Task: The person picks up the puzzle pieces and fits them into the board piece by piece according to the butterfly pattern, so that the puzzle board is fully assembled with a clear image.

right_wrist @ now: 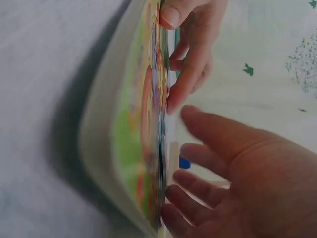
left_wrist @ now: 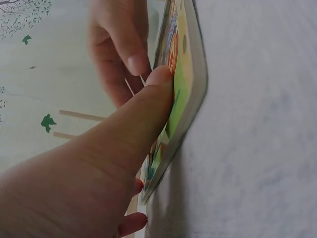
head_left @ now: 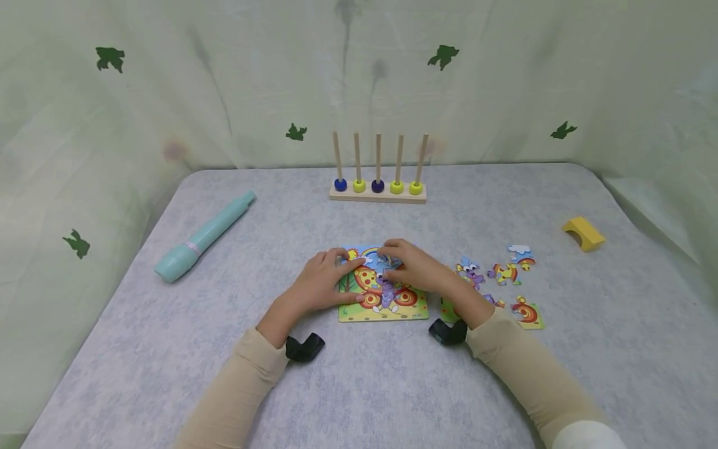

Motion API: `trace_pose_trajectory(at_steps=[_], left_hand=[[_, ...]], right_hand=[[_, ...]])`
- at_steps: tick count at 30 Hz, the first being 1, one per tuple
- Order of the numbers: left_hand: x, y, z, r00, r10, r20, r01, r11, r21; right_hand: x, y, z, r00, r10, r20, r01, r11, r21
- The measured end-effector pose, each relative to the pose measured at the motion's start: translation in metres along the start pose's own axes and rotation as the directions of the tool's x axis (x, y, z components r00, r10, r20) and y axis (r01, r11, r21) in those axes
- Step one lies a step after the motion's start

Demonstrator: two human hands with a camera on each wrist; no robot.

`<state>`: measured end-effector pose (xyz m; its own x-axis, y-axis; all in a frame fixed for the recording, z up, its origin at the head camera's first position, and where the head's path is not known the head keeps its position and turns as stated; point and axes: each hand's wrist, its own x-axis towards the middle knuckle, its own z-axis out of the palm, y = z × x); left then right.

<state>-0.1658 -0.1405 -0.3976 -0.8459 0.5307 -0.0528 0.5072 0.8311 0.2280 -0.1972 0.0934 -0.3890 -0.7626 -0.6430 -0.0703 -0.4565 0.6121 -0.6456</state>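
Note:
A jigsaw puzzle board point(head_left: 387, 315) with a colourful butterfly-character picture lies on the table in front of me. My left hand point(head_left: 318, 282) rests over its left side. In the left wrist view its thumb point(left_wrist: 161, 77) lies on the picture near the front, and other fingers reach down at the far edge. My right hand point(head_left: 417, 268) hovers low over the upper right part of the board, thumb and fingers spread apart. In the right wrist view the right fingertips point(right_wrist: 173, 193) are right at the puzzle surface, with nothing seen between thumb and fingers.
Loose puzzle pieces point(head_left: 505, 274) lie to the right, some partly hidden by the right forearm. A wooden peg stand point(head_left: 378, 196) with blue and yellow beads stands behind the board. A turquoise toy microphone point(head_left: 210, 234) lies at left, a yellow arch block point(head_left: 586, 234) at far right.

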Motion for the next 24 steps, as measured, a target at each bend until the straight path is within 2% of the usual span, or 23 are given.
trace_pose_trajectory(at_steps=[4,8,11,15,19,21,24], left_hand=[[0.0,0.0,0.0,1.0,-0.009,0.002,0.009,1.0,-0.014],[0.001,0.0,0.001,1.0,-0.017,0.003,0.017,1.0,-0.015],[0.001,0.0,0.001,1.0,-0.02,0.004,0.021,1.0,-0.019],[0.001,0.0,0.002,1.0,-0.022,0.005,0.022,0.999,-0.025],[0.001,0.0,0.001,1.0,-0.023,0.002,0.023,0.999,-0.031],[0.001,0.0,0.001,1.0,-0.024,0.002,0.024,0.999,-0.032],[0.001,-0.001,0.001,1.0,-0.026,0.004,0.026,0.999,-0.03]], right_hand=[[-0.011,-0.007,-0.011,0.999,0.019,-0.048,-0.017,0.999,0.047],[-0.029,-0.012,-0.028,0.987,-0.035,-0.156,0.04,0.999,0.029],[-0.047,-0.01,-0.042,0.963,-0.066,-0.263,0.07,0.998,0.005],[-0.073,0.005,-0.059,0.908,-0.076,-0.412,0.065,0.997,-0.041],[-0.099,0.028,-0.075,0.865,-0.032,-0.501,0.013,0.999,-0.042],[-0.111,0.04,-0.081,0.855,0.022,-0.519,-0.037,0.999,-0.017],[-0.125,0.057,-0.086,0.85,0.12,-0.513,-0.105,0.993,0.057]])
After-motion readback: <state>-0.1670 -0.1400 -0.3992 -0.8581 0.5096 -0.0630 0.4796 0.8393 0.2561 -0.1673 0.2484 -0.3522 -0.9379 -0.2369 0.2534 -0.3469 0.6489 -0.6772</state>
